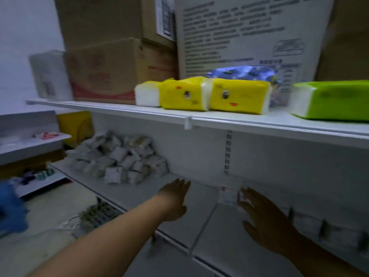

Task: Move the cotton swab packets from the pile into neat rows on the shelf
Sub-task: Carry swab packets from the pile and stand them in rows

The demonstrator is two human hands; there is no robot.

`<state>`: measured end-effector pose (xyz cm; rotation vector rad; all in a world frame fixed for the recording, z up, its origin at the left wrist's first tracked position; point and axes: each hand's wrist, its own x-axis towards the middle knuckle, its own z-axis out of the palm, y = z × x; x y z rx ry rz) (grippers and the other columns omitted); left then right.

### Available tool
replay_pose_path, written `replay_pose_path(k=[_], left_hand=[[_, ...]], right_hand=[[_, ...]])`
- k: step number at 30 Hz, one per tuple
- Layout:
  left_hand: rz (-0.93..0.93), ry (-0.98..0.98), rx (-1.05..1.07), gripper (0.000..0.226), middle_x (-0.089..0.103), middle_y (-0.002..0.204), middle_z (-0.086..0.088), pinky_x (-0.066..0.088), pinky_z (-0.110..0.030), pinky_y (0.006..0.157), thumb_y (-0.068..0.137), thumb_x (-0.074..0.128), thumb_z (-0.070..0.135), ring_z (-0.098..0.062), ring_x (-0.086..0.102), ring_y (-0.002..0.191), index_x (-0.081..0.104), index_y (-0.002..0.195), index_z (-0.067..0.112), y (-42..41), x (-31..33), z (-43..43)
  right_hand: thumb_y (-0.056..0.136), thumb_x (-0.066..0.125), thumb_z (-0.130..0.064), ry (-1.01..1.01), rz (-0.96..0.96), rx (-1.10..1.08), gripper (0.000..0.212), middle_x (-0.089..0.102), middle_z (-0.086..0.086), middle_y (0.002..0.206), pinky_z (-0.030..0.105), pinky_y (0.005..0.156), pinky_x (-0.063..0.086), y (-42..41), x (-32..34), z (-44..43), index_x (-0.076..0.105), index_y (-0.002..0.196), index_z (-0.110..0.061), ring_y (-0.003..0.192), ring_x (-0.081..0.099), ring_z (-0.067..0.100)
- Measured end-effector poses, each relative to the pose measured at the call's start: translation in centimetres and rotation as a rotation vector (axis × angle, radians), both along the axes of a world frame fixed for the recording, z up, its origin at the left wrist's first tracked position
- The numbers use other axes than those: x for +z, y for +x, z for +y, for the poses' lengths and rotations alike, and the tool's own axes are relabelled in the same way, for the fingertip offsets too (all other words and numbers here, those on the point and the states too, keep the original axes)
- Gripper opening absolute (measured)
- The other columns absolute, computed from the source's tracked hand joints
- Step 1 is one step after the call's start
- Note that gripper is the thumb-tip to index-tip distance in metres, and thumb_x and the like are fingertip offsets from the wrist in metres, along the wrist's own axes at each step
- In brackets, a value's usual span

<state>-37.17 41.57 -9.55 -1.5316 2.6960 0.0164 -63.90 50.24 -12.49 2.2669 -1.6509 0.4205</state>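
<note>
Your left hand lies flat, fingers straight and empty, just short of the heap of small white cotton swab packets at the back left of the white metal shelf. Your right hand is spread and empty, its fingers beside a lone white packet; I cannot tell if they touch.

Two hands show: the left hand and the right hand. Two shelf boards of this unit are in view. The lower shelf holds one pile of cotton swab packets, well over a dozen, too blurred for an exact count. One more small white packet lies apart from the pile by the back wall. The upper shelf carries three yellow tissue packs, one green tissue pack, one blue patterned pack and one pale wrapped pack at the far left. Behind them stand one white printed carton and at least three brown cardboard boxes.
</note>
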Motion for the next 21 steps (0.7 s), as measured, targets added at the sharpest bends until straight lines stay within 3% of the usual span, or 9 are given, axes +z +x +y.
replay_pose_path(k=[1,3,5,10,16,19,21], left_hand=[[0.004,0.012,0.053,0.078,0.0,0.16,-0.008,0.012,-0.038,0.118,0.096,0.047,0.036,-0.025,0.002,0.147,-0.003,0.152,0.015,3.6,-0.6,-0.2],[0.017,0.047,0.13,0.078,0.007,0.159,-0.01,0.02,-0.043,0.116,0.093,0.051,0.034,-0.027,0.009,0.145,0.003,0.152,0.016,9.7,-1.8,-0.3],[0.04,0.089,0.182,0.075,0.007,0.159,-0.009,0.019,-0.043,0.117,0.093,0.05,0.033,-0.026,0.009,0.145,0.005,0.152,0.018,14.9,-3.1,-0.2],[0.147,0.146,0.251,0.071,0.008,0.159,0.003,0.018,-0.033,0.118,0.092,0.047,0.039,-0.017,0.009,0.145,0.012,0.152,0.023,23.0,-5.3,-0.8],[0.385,0.224,0.347,0.054,0.033,0.147,0.005,0.026,-0.027,0.109,0.091,0.048,0.031,-0.014,0.027,0.136,0.035,0.143,0.026,26.8,-8.7,-3.6],[0.411,0.259,0.342,0.053,0.034,0.146,0.009,0.024,-0.024,0.109,0.089,0.05,0.033,-0.009,0.027,0.135,0.038,0.14,0.031,28.1,-9.7,-6.1],[0.406,0.238,0.355,0.054,0.037,0.143,0.01,0.028,-0.022,0.108,0.087,0.052,0.033,-0.008,0.031,0.132,0.039,0.139,0.033,29.4,-9.1,-8.3]], right_hand=[[0.089,0.051,-0.048,0.057,-0.001,0.002,0.05,0.04,0.019,0.145,0.038,0.098,0.047,3.3,-0.4,-1.6,0.062,0.123,-0.014,0.13,0.046,0.033],[0.093,0.047,-0.046,0.239,-0.028,0.064,0.06,-0.001,0.006,0.16,0.029,0.116,0.018,8.9,-2.0,-4.3,0.031,0.146,-0.024,0.147,0.006,0.021],[0.095,0.041,-0.044,0.368,-0.056,0.083,0.06,-0.011,-0.001,0.16,0.028,0.117,0.009,14.3,-2.7,-6.2,0.021,0.149,-0.029,0.147,-0.005,0.016],[0.095,0.044,-0.041,0.5,-0.045,0.152,0.061,-0.003,0.0,0.16,0.031,0.117,0.017,23.8,-3.8,-9.2,0.021,0.149,-0.025,0.147,0.0,0.018],[0.097,0.042,-0.045,0.564,-0.249,0.067,0.062,0.0,-0.005,0.159,0.03,0.114,0.024,28.2,-6.2,-14.9,0.017,0.149,-0.025,0.145,0.01,0.014],[0.096,0.044,-0.045,0.493,-0.381,0.011,0.061,0.011,-0.003,0.158,0.028,0.114,0.023,29.9,-7.4,-19.1,0.019,0.148,-0.023,0.142,0.019,0.016],[0.095,0.045,-0.044,0.349,-0.405,-0.028,0.057,0.028,0.001,0.151,0.027,0.11,0.027,31.1,-7.3,-21.9,0.029,0.144,-0.019,0.136,0.031,0.019]])
